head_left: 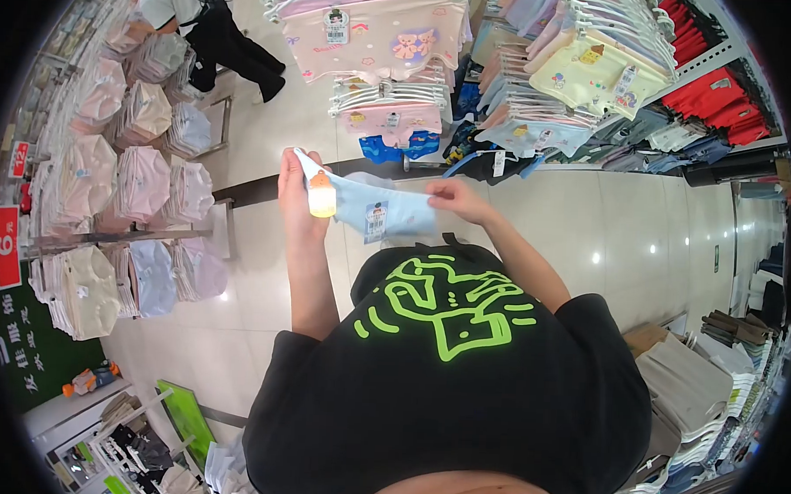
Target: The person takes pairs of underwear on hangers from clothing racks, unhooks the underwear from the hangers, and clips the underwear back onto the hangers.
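Between my two hands stretches a pair of light blue underpants (349, 197), with a yellow-and-orange print at its left end. A barcode tag (375, 220) hangs on its front. My left hand (295, 187) is closed on the left end of the fabric. At the right end, my right hand (458, 201) pinches the edge between thumb and fingers. The underpants are held up in front of my black T-shirt (442, 397), above the tiled floor.
Racks of pastel underpants (91, 175) on hangers stand to the left, with red price signs (6, 247). Ahead hang pink underpants (377, 37) and yellow ones (598, 71). Someone in black trousers (232, 50) stands at upper left. Clothes racks (691, 379) line the lower right.
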`<act>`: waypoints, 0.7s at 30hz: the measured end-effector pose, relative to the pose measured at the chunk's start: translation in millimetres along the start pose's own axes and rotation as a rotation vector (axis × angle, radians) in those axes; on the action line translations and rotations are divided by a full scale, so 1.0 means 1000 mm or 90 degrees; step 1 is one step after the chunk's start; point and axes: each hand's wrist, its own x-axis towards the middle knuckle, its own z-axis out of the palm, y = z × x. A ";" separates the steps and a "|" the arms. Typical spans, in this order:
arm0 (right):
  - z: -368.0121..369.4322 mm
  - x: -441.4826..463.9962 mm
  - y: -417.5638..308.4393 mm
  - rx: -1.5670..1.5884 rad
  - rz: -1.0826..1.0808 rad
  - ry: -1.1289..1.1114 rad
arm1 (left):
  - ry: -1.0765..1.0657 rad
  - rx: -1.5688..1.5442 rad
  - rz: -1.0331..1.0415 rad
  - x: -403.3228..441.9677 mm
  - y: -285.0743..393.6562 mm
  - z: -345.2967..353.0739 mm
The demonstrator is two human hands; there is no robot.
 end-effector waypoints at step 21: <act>-0.025 -0.056 -0.119 -0.447 -0.217 0.469 | 0.278 0.174 0.218 0.002 -0.040 -0.034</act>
